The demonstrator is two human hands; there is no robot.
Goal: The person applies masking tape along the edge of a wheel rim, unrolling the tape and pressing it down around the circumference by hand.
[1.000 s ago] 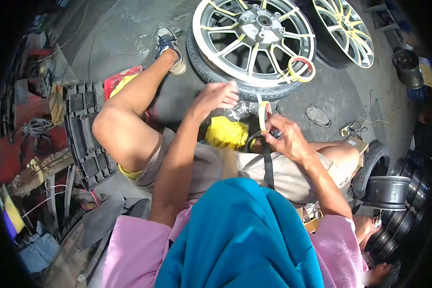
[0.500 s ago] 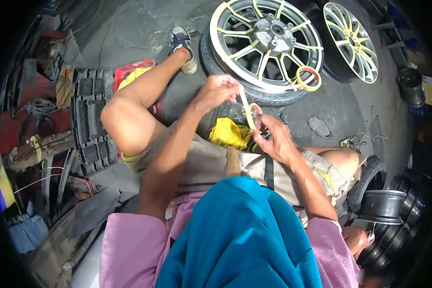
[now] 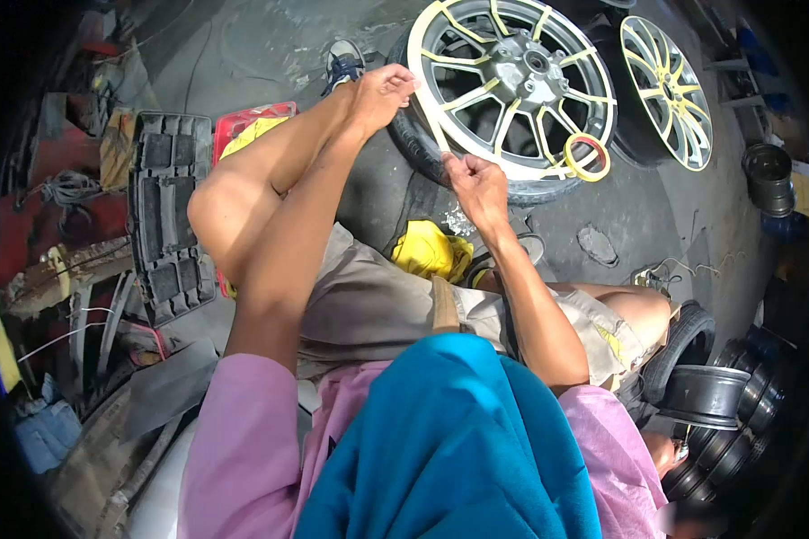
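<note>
A pale yellow strip of masking tape (image 3: 436, 128) stretches between my hands along the left edge of a wheel rim (image 3: 522, 78). My left hand (image 3: 377, 101) pinches its upper end at the rim's left side. Lower down, my right hand (image 3: 478, 190) is closed on the other end, just below the rim edge. The rim has yellow tape on its spokes and lies on a black tire (image 3: 404, 135). A roll of masking tape (image 3: 601, 167) with a red inner ring hangs at the rim's lower right.
A second taped wheel (image 3: 667, 90) leans at the upper right. A yellow cloth (image 3: 427, 249) lies between my legs. Dark wheel barrels (image 3: 706, 395) and a tire (image 3: 679, 350) stand at right, near another person's hand (image 3: 661, 452). A black plastic tray (image 3: 171, 220) sits at left.
Both hands have moved up and forward to the rim, the left one farther, drawing the strip alongside the edge. The tape roll earlier at my right hand no longer shows there.
</note>
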